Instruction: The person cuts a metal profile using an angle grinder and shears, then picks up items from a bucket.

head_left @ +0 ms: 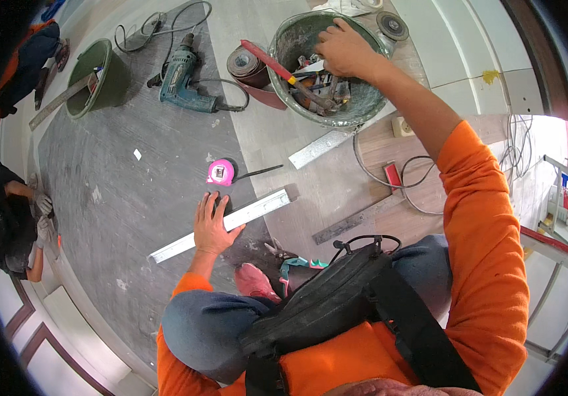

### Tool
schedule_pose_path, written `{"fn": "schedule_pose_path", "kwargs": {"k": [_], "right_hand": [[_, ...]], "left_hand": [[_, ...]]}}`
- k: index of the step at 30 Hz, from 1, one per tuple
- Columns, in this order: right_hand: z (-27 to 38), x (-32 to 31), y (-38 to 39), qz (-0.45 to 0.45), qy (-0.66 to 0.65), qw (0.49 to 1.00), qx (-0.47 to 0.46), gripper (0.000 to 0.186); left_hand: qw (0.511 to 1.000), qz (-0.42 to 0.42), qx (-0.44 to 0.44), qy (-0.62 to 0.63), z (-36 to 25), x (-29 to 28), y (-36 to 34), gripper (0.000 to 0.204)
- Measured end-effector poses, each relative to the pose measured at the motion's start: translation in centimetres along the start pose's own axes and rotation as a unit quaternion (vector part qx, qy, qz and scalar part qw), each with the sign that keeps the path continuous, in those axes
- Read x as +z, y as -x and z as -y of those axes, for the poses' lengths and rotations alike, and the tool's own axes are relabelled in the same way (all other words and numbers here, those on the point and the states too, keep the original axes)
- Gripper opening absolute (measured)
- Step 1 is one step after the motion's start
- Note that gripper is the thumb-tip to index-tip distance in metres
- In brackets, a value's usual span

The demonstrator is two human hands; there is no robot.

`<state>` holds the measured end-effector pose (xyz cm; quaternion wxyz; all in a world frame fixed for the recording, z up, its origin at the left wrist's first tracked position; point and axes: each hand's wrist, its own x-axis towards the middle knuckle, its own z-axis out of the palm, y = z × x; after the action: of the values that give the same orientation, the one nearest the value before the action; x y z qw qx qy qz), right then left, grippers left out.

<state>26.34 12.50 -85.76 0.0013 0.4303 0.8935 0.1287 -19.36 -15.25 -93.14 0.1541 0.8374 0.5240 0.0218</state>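
Note:
My left hand (212,225) lies across a narrow white metal strip (257,210) on the floor, fingers stretched out and apart. A pink tape measure (220,172) sits just beyond its fingertips, beside a thin dark rod (261,171). My right hand (347,51) is over the green bucket (283,41), fingers curled. A pale flat piece (313,67) shows beneath them; what they grip is hidden. In the bucket are several jumbled tools, among them a hammer (267,62) with a red and yellow handle leaning over the rim.
A teal corded drill (181,82) lies left of a sandpaper roll (246,63). A second bucket (113,79) stands farther left. A metal square (356,220) and grey strip (322,148) lie on the right. Two other people, one with gloved hands (43,203), are at the left.

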Motion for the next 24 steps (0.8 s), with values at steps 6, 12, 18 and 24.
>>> {"fn": "schedule_pose_path", "kwargs": {"k": [6,12,18,24], "right_hand": [[2.2,0.1,-3.8,0.129,-0.106,0.978,0.125,0.035],[2.1,0.9,-4.4,0.281,-0.100,0.954,0.024,0.034],[2.8,-1.7,-3.3,0.351,0.010,0.936,-0.032,0.038],[1.1,-5.2,1.5,0.360,-0.095,0.928,0.033,0.033]], "left_hand": [[1.000,-0.004,-0.005,0.004,0.0,-0.2,0.2,0.084],[1.000,-0.014,-0.007,0.019,0.0,-0.5,0.2,0.081],[1.000,-0.003,-0.020,0.021,0.2,-0.6,0.2,0.080],[0.999,0.008,-0.027,0.019,-0.1,-0.4,0.3,0.082]]}}
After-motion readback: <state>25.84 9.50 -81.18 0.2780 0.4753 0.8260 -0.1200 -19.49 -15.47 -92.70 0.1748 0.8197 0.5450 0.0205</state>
